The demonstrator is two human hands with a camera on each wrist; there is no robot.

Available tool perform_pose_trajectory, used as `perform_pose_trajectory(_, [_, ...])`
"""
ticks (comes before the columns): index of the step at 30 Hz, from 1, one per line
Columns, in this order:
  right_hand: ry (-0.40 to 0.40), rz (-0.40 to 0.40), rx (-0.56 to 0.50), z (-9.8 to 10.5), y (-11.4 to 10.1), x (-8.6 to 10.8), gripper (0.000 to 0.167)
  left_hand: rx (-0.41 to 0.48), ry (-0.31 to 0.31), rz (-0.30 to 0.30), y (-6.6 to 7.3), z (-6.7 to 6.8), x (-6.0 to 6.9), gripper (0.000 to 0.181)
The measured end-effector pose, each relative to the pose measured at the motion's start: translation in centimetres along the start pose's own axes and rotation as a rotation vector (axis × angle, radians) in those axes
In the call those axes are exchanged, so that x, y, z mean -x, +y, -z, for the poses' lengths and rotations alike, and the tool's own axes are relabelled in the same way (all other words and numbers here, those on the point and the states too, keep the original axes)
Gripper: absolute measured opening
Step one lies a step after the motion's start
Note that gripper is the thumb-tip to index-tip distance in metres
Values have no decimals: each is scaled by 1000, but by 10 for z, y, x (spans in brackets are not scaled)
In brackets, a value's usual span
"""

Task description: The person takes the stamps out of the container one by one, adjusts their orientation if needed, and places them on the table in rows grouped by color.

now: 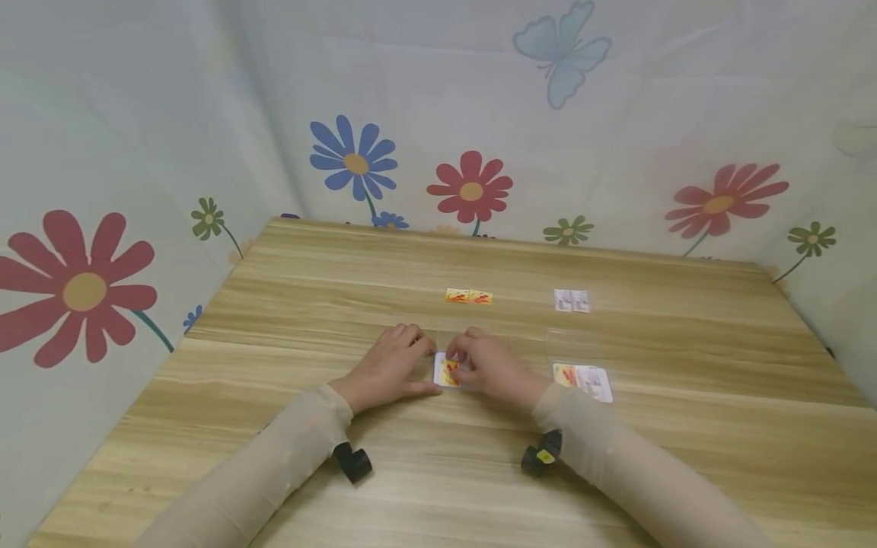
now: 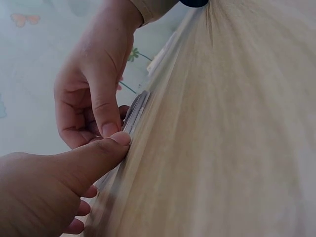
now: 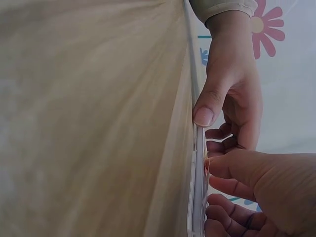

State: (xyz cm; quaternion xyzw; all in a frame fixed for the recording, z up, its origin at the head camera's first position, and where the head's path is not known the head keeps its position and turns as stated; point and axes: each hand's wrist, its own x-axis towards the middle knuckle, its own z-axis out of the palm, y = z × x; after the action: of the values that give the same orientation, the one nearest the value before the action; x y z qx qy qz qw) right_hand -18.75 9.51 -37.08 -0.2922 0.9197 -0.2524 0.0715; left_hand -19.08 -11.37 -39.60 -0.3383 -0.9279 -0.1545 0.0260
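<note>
In the head view, my left hand (image 1: pixel 392 367) holds the left side of a small flat case (image 1: pixel 438 378), thumb at its front corner and forefinger towards the back. The case lies on the table with its clear lid (image 1: pixel 448 329) spread behind it. My right hand (image 1: pixel 495 369) reaches over the case from the right, pinching a small orange-and-red picture card (image 1: pixel 451 371) at its surface. From the right wrist view, my left thumb presses on the case's edge (image 3: pixel 197 173), and the right fingers sit over the top. The fingertips partly hide the card.
Two orange picture cards (image 1: pixel 469 296) lie side by side farther back on the wooden table (image 1: pixel 308 289). Two pale lilac cards (image 1: pixel 572 301) lie to their right. A second open case (image 1: pixel 604 387) with orange and pale cards sits right of my right hand, its clear lid (image 1: pixel 570 344) behind.
</note>
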Motion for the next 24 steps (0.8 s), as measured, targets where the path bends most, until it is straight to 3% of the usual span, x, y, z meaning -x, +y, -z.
perform_pose_trajectory(24, [43, 16, 34, -2, -3, -4, 10, 2, 16, -13, 0, 1, 1, 54])
